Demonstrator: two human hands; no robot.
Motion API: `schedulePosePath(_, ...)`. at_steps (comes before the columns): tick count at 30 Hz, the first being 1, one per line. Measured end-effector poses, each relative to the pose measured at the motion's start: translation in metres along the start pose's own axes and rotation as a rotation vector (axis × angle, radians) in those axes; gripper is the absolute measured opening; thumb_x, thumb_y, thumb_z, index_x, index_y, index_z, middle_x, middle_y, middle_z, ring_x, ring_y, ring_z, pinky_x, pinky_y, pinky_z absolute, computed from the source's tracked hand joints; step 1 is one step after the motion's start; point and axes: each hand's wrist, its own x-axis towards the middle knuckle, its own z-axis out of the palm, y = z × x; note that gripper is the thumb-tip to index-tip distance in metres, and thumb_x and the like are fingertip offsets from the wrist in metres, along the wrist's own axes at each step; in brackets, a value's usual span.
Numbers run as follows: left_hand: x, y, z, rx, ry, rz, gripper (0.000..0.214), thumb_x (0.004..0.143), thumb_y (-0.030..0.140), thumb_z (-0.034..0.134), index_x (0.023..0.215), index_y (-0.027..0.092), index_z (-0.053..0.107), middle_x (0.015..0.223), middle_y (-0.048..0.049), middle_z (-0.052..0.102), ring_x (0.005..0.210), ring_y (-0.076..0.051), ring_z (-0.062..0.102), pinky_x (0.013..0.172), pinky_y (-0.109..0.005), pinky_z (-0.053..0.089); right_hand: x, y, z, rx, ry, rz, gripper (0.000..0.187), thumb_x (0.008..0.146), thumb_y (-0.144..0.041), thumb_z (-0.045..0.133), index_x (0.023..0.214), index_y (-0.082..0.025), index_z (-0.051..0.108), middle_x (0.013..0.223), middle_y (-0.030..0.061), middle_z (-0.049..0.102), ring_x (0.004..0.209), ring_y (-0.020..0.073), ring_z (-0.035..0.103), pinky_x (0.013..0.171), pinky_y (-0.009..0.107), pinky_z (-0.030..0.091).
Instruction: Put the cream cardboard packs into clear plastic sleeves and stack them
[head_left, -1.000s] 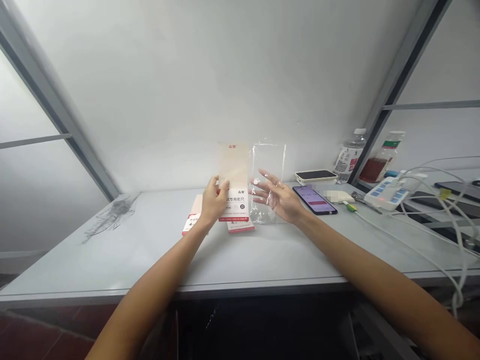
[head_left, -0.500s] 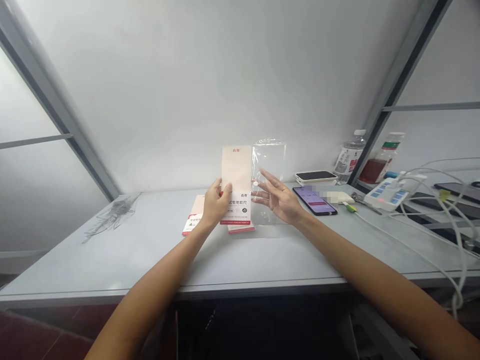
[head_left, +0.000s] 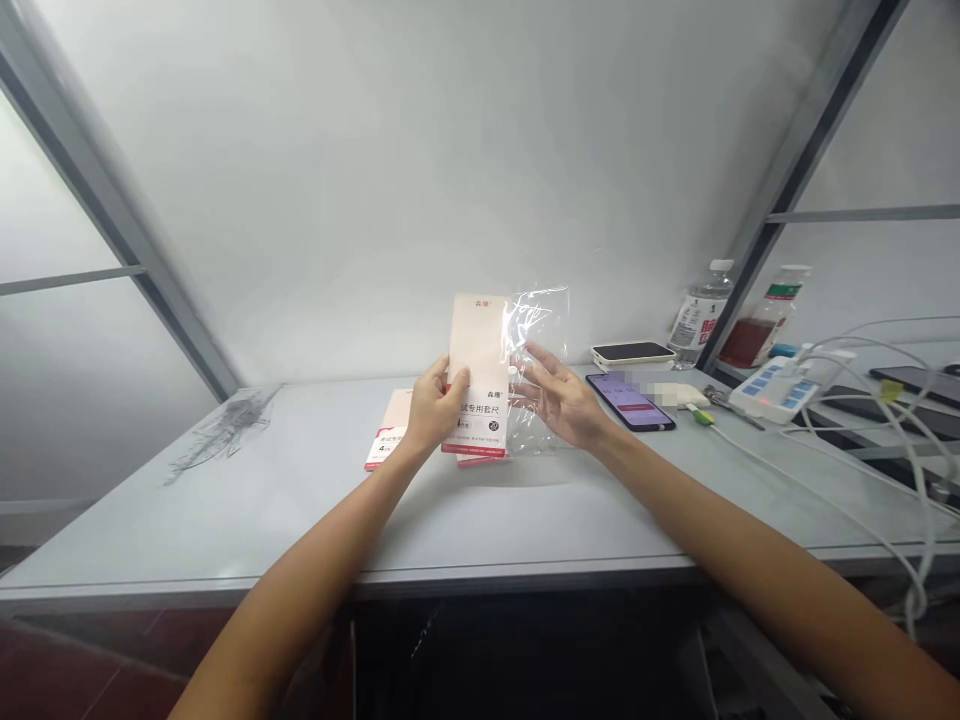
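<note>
My left hand (head_left: 441, 405) is closed on a pale pink and white card packet (head_left: 480, 335), printed as an exam ruler set, thumb across its front. The packet is held upright above the desk. Beside its right edge stands a clear plastic pouch (head_left: 544, 310) with a small round snap button. Spread fingers of my right hand (head_left: 559, 395) overlap the pouch and partly show through it; whether they are inside or behind it I cannot tell. Behind my left hand lies a similar packet (head_left: 386, 440) on the desk, and another packet (head_left: 480, 460) peeks out below the held one.
A lit phone (head_left: 630, 402) lies right of my hand, with a second phone (head_left: 634, 353) in a pale case behind it. Two bottles, a water bottle (head_left: 701, 315) and one with red liquid (head_left: 761, 325), stand farther back. A power strip (head_left: 784, 390) and white cables (head_left: 847, 510) spread at right.
The held packet has shifted slightly right and tilted a little. The clear pouch has bent and creased, with its top edge slanting. My right hand stays nearly in place.
</note>
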Motion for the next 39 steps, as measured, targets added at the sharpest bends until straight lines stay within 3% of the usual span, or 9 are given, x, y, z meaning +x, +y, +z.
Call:
schedulePosePath(3, 0.0, -0.004, 0.0, -0.009, -0.066, 0.054, 0.045, 0.081, 0.045, 0.048, 0.116, 0.018, 0.052, 0.064, 0.0003, 0.06, 0.046, -0.009, 0.05, 0.04, -0.019, 0.037, 0.001, 0.001, 0.0, 0.062, -0.052, 0.037, 0.041, 0.086, -0.031, 0.047, 0.126, -0.036, 0.04, 0.122, -0.001, 0.056, 0.095, 0.0142, 0.061, 0.088, 0.037, 0.047)
schedulePosePath(7, -0.002, -0.009, 0.002, 0.046, 0.014, 0.088, 0.045, 0.082, 0.046, 0.047, 0.118, 0.019, 0.05, 0.064, 0.0008, 0.059, 0.045, -0.008, 0.048, 0.042, -0.019, 0.037, 0.002, 0.004, 0.003, 0.16, -0.087, 0.079, 0.036, 0.08, -0.03, 0.057, 0.116, -0.031, 0.051, 0.107, 0.0006, 0.064, 0.092, 0.0166, 0.062, 0.083, 0.035, 0.049)
schedulePosePath(13, -0.005, -0.012, 0.007, 0.063, 0.056, 0.12, 0.043, 0.082, 0.045, 0.048, 0.118, 0.021, 0.049, 0.085, -0.0034, 0.064, 0.055, -0.01, 0.053, 0.049, -0.021, 0.042, 0.002, 0.014, 0.007, 0.161, -0.125, 0.134, 0.028, 0.079, -0.033, 0.06, 0.106, -0.026, 0.058, 0.102, 0.0034, 0.065, 0.091, 0.0193, 0.061, 0.074, 0.034, 0.051)
schedulePosePath(19, -0.003, -0.012, 0.01, -0.072, -0.001, 0.113, 0.04, 0.083, 0.043, 0.047, 0.118, 0.023, 0.05, 0.108, -0.0043, 0.06, 0.092, -0.017, 0.057, 0.075, -0.026, 0.045, 0.002, 0.017, 0.009, 0.078, -0.115, 0.122, 0.031, 0.078, -0.038, 0.06, 0.105, -0.024, 0.06, 0.098, 0.0041, 0.065, 0.086, 0.0184, 0.061, 0.072, 0.032, 0.05)
schedulePosePath(23, 0.003, -0.012, 0.004, -0.191, -0.142, -0.073, 0.039, 0.079, 0.046, 0.051, 0.105, 0.017, 0.058, 0.09, -0.0048, 0.064, 0.079, -0.017, 0.058, 0.069, -0.028, 0.045, 0.001, 0.011, 0.008, -0.004, -0.049, 0.087, 0.031, 0.076, -0.04, 0.062, 0.1, -0.02, 0.063, 0.092, 0.0057, 0.066, 0.083, 0.0194, 0.061, 0.069, 0.032, 0.05)
schedulePosePath(27, 0.009, -0.013, -0.004, -0.238, -0.31, -0.194, 0.035, 0.07, 0.044, 0.063, 0.087, 0.013, 0.063, 0.076, -0.004, 0.063, 0.067, -0.014, 0.057, 0.064, -0.027, 0.044, 0.001, 0.008, -0.001, -0.085, -0.075, 0.054, 0.031, 0.076, -0.039, 0.062, 0.1, -0.018, 0.064, 0.092, 0.0052, 0.066, 0.08, 0.0181, 0.061, 0.069, 0.031, 0.048)
schedulePosePath(30, 0.009, -0.014, -0.004, -0.228, -0.278, -0.245, 0.031, 0.063, 0.04, 0.07, 0.076, 0.013, 0.063, 0.07, -0.0023, 0.062, 0.062, -0.011, 0.056, 0.061, -0.026, 0.042, 0.001, 0.009, -0.004, -0.117, -0.124, 0.048, 0.033, 0.076, -0.039, 0.062, 0.102, -0.018, 0.063, 0.091, 0.0052, 0.066, 0.079, 0.0181, 0.061, 0.069, 0.03, 0.048)
schedulePosePath(34, 0.006, -0.014, 0.0, -0.213, -0.166, -0.246, 0.034, 0.056, 0.037, 0.075, 0.06, 0.014, 0.051, 0.059, 0.0024, 0.056, 0.053, -0.008, 0.05, 0.053, -0.022, 0.038, 0.0, 0.012, -0.001, -0.14, -0.165, 0.089, 0.035, 0.076, -0.041, 0.061, 0.102, -0.017, 0.063, 0.091, 0.0054, 0.068, 0.079, 0.0183, 0.062, 0.071, 0.031, 0.049)
schedulePosePath(39, 0.006, -0.01, -0.001, -0.287, -0.224, -0.249, 0.033, 0.064, 0.045, 0.068, 0.069, 0.015, 0.056, 0.064, 0.0004, 0.058, 0.054, -0.008, 0.052, 0.051, -0.022, 0.039, 0.0, 0.012, 0.001, -0.113, -0.099, 0.097, 0.034, 0.075, -0.044, 0.061, 0.094, -0.016, 0.064, 0.085, 0.0058, 0.068, 0.078, 0.0209, 0.063, 0.069, 0.033, 0.05)
